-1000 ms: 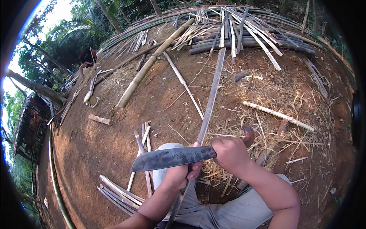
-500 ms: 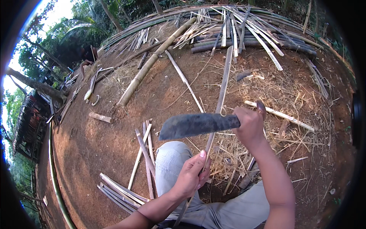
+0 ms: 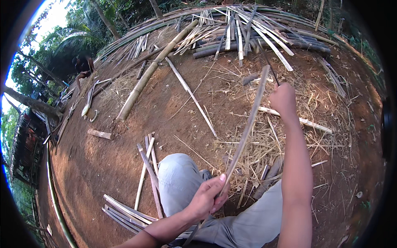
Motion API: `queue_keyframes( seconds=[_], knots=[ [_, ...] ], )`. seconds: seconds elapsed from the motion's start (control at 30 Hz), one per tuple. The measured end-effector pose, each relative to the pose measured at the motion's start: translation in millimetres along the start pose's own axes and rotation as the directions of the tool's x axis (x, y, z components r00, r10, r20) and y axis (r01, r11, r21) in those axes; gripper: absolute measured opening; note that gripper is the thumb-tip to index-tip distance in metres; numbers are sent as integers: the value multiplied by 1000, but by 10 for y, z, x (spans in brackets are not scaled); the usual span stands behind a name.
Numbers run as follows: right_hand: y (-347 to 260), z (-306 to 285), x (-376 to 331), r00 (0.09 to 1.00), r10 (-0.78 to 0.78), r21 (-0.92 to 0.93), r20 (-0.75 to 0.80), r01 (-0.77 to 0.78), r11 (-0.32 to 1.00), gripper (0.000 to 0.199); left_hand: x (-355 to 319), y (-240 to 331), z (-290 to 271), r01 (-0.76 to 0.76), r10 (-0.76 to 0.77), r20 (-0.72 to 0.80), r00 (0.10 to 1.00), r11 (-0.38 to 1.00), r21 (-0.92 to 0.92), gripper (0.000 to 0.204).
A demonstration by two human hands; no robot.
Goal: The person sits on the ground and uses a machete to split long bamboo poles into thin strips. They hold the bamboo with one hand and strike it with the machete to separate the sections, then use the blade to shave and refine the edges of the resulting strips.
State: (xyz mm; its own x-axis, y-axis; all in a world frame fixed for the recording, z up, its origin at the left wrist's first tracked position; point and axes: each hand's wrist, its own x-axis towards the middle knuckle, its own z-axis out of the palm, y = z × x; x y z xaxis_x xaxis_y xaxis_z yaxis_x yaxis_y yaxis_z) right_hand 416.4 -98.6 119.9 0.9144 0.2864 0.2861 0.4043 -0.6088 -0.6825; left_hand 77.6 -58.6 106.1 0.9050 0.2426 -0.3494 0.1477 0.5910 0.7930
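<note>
Left hand [image 3: 206,198]: closed around bamboo strip [image 3: 248,124], near its lower end.
Right hand [image 3: 283,99]: raised, fist gripping knife [image 3: 271,68], edge-on beside strip's top.

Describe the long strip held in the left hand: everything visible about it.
The strip is a long, thin, flat sliver, grey-brown, looking like split bamboo. It slants from the lap up and away to the right, its far tip lifted clear of the ground near the raised right hand. The left hand pinches it near the lower end, thumb on top; a short length runs on below the hand. It crosses above a litter of pale shavings. Whether the right hand touches it cannot be told.
</note>
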Motion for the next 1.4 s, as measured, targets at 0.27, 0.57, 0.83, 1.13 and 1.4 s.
queue_keyframes(
  seconds=[0.27,0.57,0.83,1.13,1.4],
  knots=[
    [127,-154,-218,992,-58,46,109,53,998,12,74,190,-112,-96,118,-196,974,988,118,29],
    [-320,-65,-1323,703,-623,87,344,637,766,6,33,289,-88,-182,247,-276,929,953,242,17],
    [-362,164,-1454,580,-808,105,103,802,588,10,-113,127,-137,-151,266,-281,922,916,373,23],
    [-308,-35,-439,994,-102,262,-25,105,959,14,-328,12,25,-157,201,-111,973,935,317,23],
    [-44,20,-203,998,-16,301,-56,32,953,19,-231,299,-6,-199,248,-130,960,931,307,22]
  ],
)
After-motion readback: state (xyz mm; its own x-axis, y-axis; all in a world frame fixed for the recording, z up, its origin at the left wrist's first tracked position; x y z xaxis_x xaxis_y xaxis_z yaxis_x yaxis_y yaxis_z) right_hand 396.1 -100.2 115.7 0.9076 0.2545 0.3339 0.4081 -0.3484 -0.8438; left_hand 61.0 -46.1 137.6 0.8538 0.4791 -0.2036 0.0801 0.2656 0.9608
